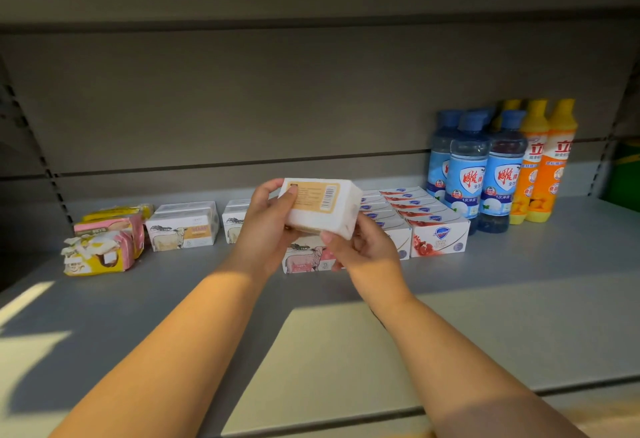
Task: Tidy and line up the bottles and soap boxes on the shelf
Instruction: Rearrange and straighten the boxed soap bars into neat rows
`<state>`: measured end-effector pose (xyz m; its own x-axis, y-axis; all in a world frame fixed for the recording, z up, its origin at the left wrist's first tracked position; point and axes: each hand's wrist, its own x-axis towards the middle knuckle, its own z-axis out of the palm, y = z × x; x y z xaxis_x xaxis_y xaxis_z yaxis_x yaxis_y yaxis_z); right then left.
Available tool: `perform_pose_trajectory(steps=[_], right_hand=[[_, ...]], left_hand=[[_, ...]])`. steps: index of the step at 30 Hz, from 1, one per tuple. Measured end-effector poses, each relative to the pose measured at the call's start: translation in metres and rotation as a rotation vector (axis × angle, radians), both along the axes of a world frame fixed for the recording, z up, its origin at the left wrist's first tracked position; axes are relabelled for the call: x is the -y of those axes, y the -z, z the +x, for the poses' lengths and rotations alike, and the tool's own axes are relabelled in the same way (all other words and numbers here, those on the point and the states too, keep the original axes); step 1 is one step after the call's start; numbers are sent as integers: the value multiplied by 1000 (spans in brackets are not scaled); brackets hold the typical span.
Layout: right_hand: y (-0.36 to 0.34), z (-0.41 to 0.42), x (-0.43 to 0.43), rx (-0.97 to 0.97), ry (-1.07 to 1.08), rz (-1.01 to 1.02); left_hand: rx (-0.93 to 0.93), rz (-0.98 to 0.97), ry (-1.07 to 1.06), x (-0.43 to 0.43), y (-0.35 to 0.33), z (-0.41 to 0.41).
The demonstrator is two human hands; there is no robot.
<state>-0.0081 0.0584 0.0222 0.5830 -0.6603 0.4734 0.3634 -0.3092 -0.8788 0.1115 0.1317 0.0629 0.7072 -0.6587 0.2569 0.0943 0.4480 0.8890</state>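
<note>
At the far left of the shelf [519, 281], torn pink and yellow packs [100, 250] lean untidily, their wrappers ripped open. Next stand the beige sheep boxes [181, 229], faces forward in a line. Our left hand [266, 226] and right hand [360, 247] both grip one white soap box [322, 207], held above the shelf with its barcode side toward us, probably so we can turn it to match the row. Below it lies a pink sheep box [308, 257]. Further right, red-and-white boxes [438, 236] sit in tight rows, then capped blue bottles [467, 174] of clear liquid, then orange bottles [550, 167]. Every box is closed; we cannot see inside.
</note>
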Motion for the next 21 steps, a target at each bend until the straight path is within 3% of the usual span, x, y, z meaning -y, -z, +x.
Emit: perform_pose_trajectory(steps=[5, 9, 13, 16, 18, 21], right_hand=[[-1, -1, -5, 49, 95, -136], [1, 0, -3, -15, 113, -111], [3, 1, -2, -55, -40, -21], [4, 3, 0, -26, -57, 45], [5, 3, 2, 1, -31, 73], [4, -2, 3, -55, 24, 12]], left_hand=[[60, 246, 82, -3, -2, 1], [212, 465, 185, -6, -3, -2], [287, 657, 298, -8, -3, -8], [345, 777, 263, -11, -5, -7], [328, 752, 187, -11, -10, -1], [277, 544, 188, -15, -20, 4]])
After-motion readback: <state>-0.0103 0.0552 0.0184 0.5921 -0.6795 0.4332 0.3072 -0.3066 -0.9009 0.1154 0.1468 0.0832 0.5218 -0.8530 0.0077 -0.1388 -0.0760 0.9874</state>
